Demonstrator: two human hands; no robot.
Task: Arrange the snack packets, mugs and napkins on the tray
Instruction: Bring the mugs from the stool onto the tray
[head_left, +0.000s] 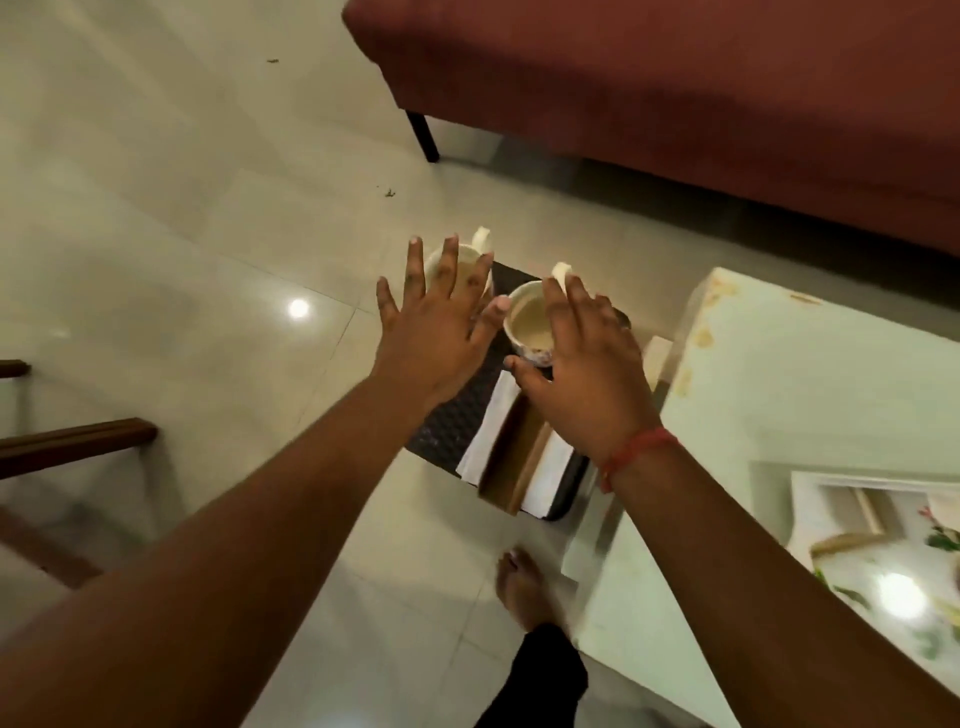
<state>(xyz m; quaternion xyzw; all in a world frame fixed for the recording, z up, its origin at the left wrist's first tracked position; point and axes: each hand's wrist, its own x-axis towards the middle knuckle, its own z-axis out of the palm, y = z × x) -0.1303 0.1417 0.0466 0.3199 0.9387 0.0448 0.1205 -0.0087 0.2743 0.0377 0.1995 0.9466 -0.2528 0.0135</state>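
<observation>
Both hands are held spread, fingers straight: the left hand over one mug, the right hand over the other mug. Both mugs are seen on a dark tray, with white napkins and a brown packet nearer the camera.

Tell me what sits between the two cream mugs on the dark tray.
Head view: only the left hand's thumb and bare dark woven tray separate the two cream ceramic mugs.
</observation>
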